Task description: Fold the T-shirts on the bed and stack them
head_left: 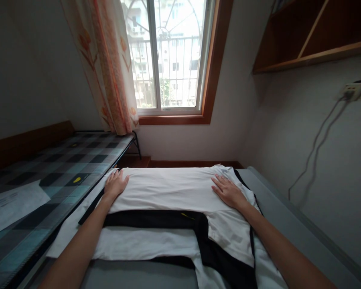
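Note:
A white garment with black panels (165, 188), perhaps a jacket or shirt, lies partly folded on a grey surface (132, 275). My left hand (116, 185) rests flat on its far left part, fingers spread. On the far right part, my right hand (228, 190) also lies flat with its fingers apart. A black band runs across the garment's middle and bends toward me at the right. Part of the cloth at the lower right hangs or lies beneath my right forearm.
To the left is a bed with a checked mattress (100, 148), a white paper (15, 206) on it. A window (171, 60) with a floral curtain (108, 68) is ahead. A wooden shelf (289, 64) and a plugged-in cord (314, 140) are on the right.

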`<action>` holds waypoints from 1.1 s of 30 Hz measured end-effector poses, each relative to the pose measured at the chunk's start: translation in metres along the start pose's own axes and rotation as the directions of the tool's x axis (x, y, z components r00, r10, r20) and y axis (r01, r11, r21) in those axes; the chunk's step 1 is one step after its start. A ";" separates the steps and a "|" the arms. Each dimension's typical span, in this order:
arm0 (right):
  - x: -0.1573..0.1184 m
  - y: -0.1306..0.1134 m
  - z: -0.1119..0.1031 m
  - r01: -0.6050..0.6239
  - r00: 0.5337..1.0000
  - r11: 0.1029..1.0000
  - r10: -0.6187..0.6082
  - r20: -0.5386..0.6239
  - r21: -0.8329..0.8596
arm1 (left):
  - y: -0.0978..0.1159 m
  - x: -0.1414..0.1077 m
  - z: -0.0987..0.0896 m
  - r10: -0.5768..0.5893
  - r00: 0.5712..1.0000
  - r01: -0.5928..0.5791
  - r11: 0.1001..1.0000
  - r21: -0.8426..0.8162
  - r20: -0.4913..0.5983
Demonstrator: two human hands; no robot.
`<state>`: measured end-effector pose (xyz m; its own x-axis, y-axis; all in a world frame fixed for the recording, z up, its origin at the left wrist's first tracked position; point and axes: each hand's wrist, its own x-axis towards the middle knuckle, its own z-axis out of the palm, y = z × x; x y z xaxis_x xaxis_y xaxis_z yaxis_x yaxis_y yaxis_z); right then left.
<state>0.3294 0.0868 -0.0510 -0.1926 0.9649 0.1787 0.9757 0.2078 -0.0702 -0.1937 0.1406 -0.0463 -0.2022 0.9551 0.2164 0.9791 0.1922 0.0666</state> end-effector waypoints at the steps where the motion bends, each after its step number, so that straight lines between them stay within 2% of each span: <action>1: -0.001 -0.001 0.000 -0.005 1.000 1.000 0.005 0.001 -0.003 | 0.001 -0.003 -0.001 -0.006 1.000 0.006 1.000 0.000 0.012; 5: -0.003 -0.003 -0.001 -0.032 0.999 0.999 0.032 -0.001 -0.017 | 0.008 -0.017 -0.006 -0.042 0.999 0.042 0.999 -0.016 0.006; 9: -0.004 -0.006 -0.001 -0.057 0.998 0.998 0.058 0.026 -0.041 | 0.019 -0.030 -0.010 -0.070 0.992 0.073 0.997 0.019 -0.105; 12: -0.004 -0.011 -0.003 -0.061 0.997 0.996 0.063 0.033 -0.067 | 0.026 -0.035 -0.013 0.061 0.983 -0.052 0.997 0.055 -0.171; 17: -0.009 -0.029 -0.012 -0.076 0.997 0.990 0.078 0.016 -0.119 | 0.048 -0.037 -0.020 0.272 0.960 -0.277 0.958 -0.078 -0.070; 19: -0.011 -0.037 -0.014 -0.028 1.000 0.995 0.027 -0.007 -0.093 | 0.063 -0.041 -0.023 0.370 0.927 -0.375 0.914 -0.154 -0.064; 23: -0.016 -0.044 -0.013 0.101 0.995 0.995 -0.101 0.002 0.005 | 0.100 -0.054 -0.024 0.576 0.811 -0.570 0.737 -0.363 -0.104; 25: -0.020 -0.043 -0.010 0.106 0.994 0.994 -0.107 0.021 0.014 | 0.115 -0.062 -0.022 0.651 0.750 -0.636 0.658 -0.403 -0.119; 27: -0.025 -0.039 -0.009 0.078 0.997 0.997 -0.078 0.024 0.005 | 0.123 -0.069 -0.017 0.702 0.707 -0.673 0.630 -0.388 -0.088; 30: -0.032 -0.033 -0.007 0.032 0.999 0.999 -0.032 0.003 -0.006 | 0.126 -0.076 -0.012 0.720 0.693 -0.682 0.643 -0.349 -0.027; 33: -0.037 -0.027 -0.005 0.021 0.999 1.000 -0.021 -0.035 -0.002 | 0.124 -0.077 -0.011 0.718 0.695 -0.683 0.650 -0.334 -0.026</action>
<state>0.3111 0.0448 -0.0512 -0.2094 0.9540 0.2145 0.9716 0.2277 -0.0643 -0.0564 0.0881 -0.0445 0.5619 0.7965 0.2232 0.7668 -0.6028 0.2208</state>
